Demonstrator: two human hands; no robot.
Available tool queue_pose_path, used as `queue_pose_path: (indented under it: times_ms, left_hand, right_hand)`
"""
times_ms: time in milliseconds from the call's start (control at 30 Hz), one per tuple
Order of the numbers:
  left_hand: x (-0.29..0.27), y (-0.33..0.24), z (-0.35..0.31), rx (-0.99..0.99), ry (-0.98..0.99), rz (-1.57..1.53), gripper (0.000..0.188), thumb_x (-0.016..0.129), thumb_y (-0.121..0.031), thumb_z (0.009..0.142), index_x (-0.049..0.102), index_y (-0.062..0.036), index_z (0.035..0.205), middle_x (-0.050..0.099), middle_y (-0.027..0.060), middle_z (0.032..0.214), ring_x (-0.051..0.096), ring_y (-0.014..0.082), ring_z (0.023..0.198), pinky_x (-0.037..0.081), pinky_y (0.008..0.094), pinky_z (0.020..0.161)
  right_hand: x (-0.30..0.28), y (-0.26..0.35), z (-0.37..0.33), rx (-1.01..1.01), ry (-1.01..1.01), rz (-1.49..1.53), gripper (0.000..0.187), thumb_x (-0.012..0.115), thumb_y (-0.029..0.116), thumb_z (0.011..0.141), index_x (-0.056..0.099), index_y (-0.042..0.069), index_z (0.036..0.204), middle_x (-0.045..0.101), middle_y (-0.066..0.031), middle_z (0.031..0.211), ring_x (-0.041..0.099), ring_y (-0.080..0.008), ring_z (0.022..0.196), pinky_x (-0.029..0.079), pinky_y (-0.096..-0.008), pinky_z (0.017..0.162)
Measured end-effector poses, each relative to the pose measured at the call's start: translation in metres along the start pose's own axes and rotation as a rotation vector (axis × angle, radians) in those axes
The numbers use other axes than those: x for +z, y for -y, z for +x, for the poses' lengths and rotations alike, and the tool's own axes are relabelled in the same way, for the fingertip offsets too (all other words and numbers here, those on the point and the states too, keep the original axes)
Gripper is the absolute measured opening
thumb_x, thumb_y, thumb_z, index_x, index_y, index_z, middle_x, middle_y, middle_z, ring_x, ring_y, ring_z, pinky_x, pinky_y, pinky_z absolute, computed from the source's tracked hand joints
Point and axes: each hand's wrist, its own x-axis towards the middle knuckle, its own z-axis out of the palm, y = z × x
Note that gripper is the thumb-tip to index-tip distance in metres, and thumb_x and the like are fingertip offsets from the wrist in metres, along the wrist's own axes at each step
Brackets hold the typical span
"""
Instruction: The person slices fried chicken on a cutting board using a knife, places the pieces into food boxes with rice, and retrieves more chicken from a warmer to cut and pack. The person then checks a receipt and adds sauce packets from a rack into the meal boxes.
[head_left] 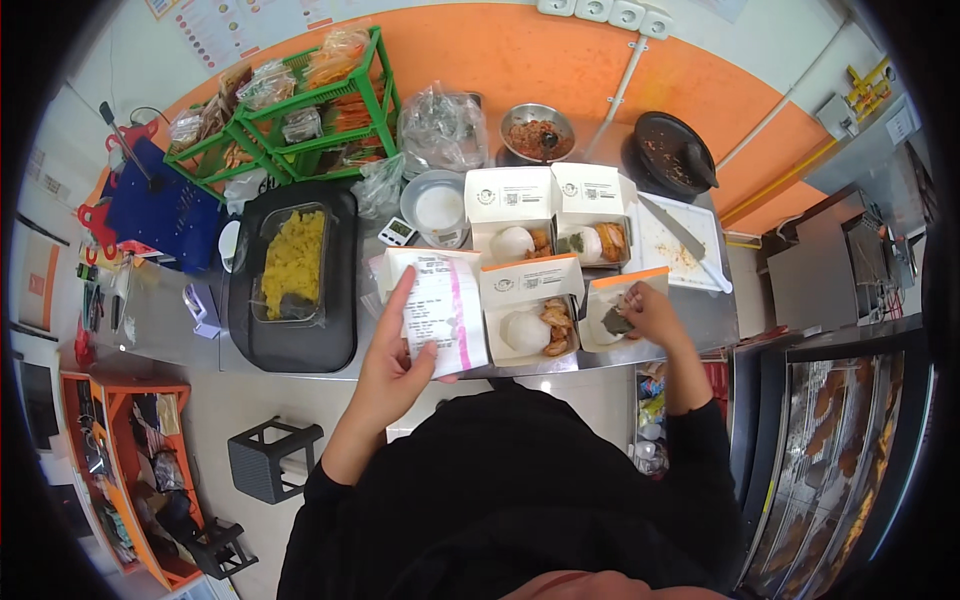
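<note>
My left hand (395,375) grips a long white receipt (440,320) with a pink stripe, thumb on its face. Behind the receipt, part of another white box (395,272) shows. My right hand (652,315) is over an open food box (600,340) at the front right, fingers curled together near a dark green food (617,321); what they pinch, if anything, is hidden. Beside it, an open box (492,345) holds a rice mound (524,332) and browned meat pieces (556,327). Two open boxes behind, left (480,205) and right (600,190), hold rice and browned food.
A knife (675,230) lies on a white cutting board (705,265) at right, before a stone mortar (665,150). Behind stand a metal bowl (537,130) of reddish food and green racks (310,110). A tray of yellow food (293,262) is at left; a black stool (270,460) stands below.
</note>
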Motion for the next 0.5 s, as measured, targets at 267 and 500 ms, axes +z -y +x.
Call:
queue_pose_path:
  times_ms: [267,500]
  left_hand:
    - [0.003,-0.015,-0.01,-0.006,0.052,-0.058,0.078,0.045,0.012,0.091,0.01,-0.0158,0.156,0.033,0.0071,0.147,0.056,0.0118,0.105,0.059,0.0282,0.076]
    - [-0.002,-0.024,-0.033,0.042,-0.023,-0.007,0.079,0.046,0.01,0.091,0.01,-0.0162,0.156,0.036,0.0074,0.143,0.056,0.0118,0.1,0.059,0.028,0.076]
  right_hand:
    - [0.063,-0.043,-0.003,-0.293,-0.503,-0.468,0.049,0.072,0.006,0.076,0.052,0.004,0.12,0.063,-0.0206,0.101,0.063,-0.0371,0.098,0.05,-0.0432,0.083]
    - [-0.021,0.13,-0.045,-0.796,-0.604,-0.284,0.012,0.069,0.004,0.08,0.06,0.0,0.088,0.063,-0.0144,0.09,0.061,-0.0338,0.091,0.048,-0.0416,0.08]
